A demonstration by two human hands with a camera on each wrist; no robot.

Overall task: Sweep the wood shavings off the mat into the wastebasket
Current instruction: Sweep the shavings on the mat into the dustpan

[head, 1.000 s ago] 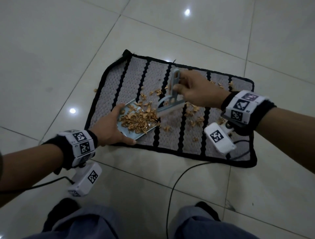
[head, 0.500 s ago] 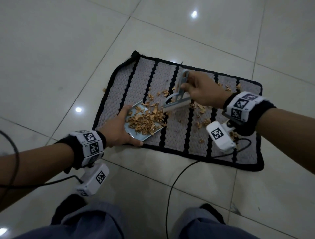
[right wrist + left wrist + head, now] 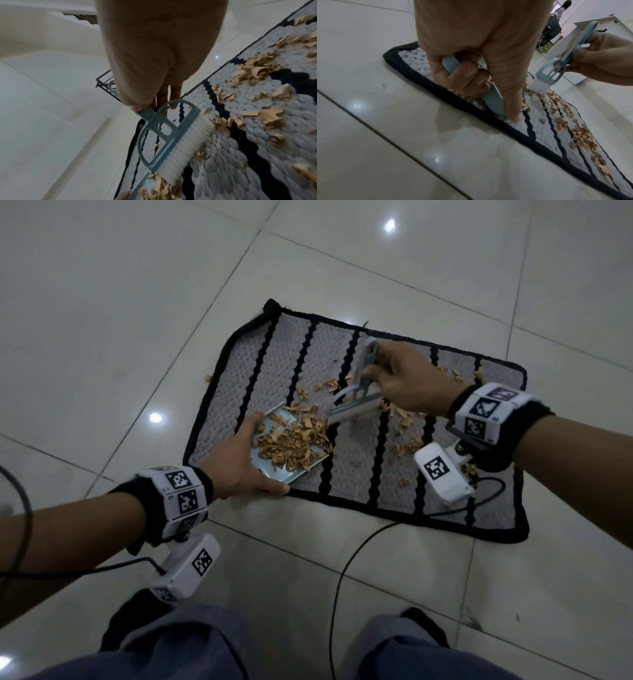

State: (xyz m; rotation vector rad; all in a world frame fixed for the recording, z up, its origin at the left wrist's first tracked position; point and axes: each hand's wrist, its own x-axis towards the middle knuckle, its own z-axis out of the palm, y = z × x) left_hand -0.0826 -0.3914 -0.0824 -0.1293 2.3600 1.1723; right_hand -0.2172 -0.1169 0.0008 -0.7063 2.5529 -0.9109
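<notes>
A grey mat (image 3: 346, 474) with black stripes and a black border lies on the tiled floor. My left hand (image 3: 236, 460) grips the handle of a light-blue dustpan (image 3: 274, 419) that rests on the mat's near left part, and a heap of tan wood shavings (image 3: 291, 443) lies in it. My right hand (image 3: 404, 381) holds a light-blue hand brush (image 3: 356, 405) by its handle. Its white bristles (image 3: 181, 146) touch the mat at the dustpan's open edge. More shavings (image 3: 404, 419) lie scattered on the mat's right half. In the left wrist view my fingers (image 3: 471, 75) curl round the dustpan handle (image 3: 493, 100).
A black cable (image 3: 342, 577) runs over the tiles from the mat's near edge toward my knees (image 3: 171, 652). A dark wire-frame basket (image 3: 104, 86) stands on the floor beyond the mat's far side, partly hidden behind my right hand. White furniture (image 3: 590, 27) stands farther off.
The head view has swung slightly left, so the mat sits further right in the picture. The brush stays at the dustpan's open edge and a few more shavings lie in the pan.
</notes>
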